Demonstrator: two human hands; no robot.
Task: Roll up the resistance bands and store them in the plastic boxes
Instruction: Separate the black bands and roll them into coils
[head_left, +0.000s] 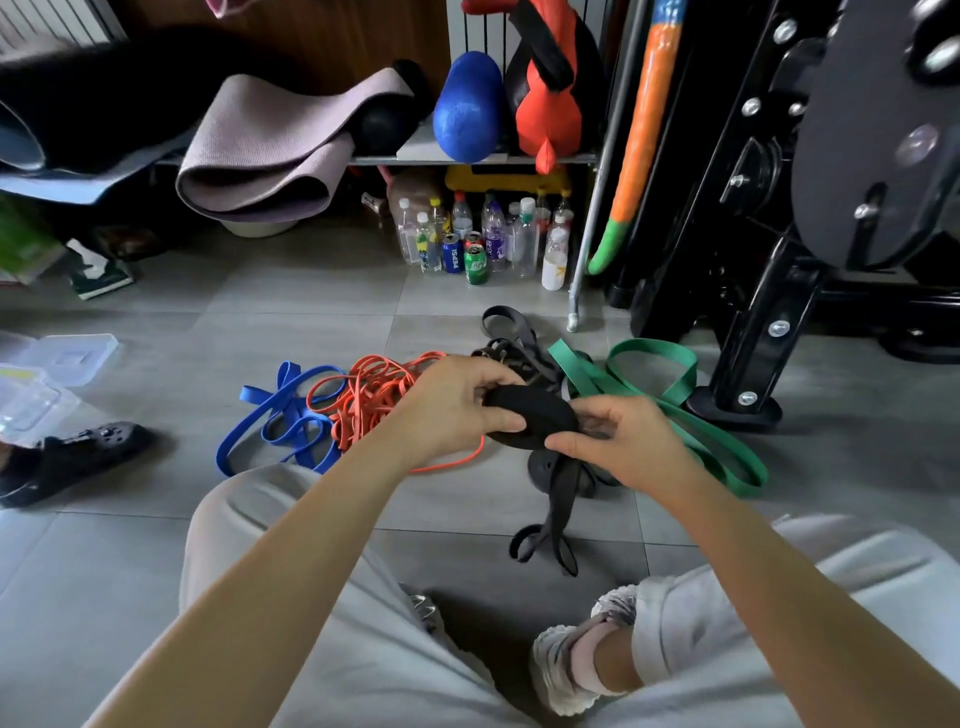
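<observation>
The grip was 2-handed. The left hand (452, 405) pinched the black roll (535, 415) between thumb and curled fingers on one side. The right hand (628, 441) pinched the other side, thumb on the near edge. Held that way, off the floor (311, 301) and in front of the knees, the roll likely could not spring open while one hand turned it and the other fed band in. The unrolled tail (558, 493) hung from beneath the roll down to the floor and ended in 2 loops nearer the person than the roll, so the winding looked only partly done.

Left of the roll, a tangle of orange bands (369, 400) lay on the floor, partly behind the left hand, with the blue band (275, 421) further left. Right of the roll and behind it, the green band (654, 364) sprawled in long loops. All 3 looked unrolled.

Far left of the roll, at the frame edge, sat the clear plastic boxes (62, 358), at least 2 shapes, one perhaps a lid. No band showed inside them, and anything else in them was too unclear to tell.
</observation>
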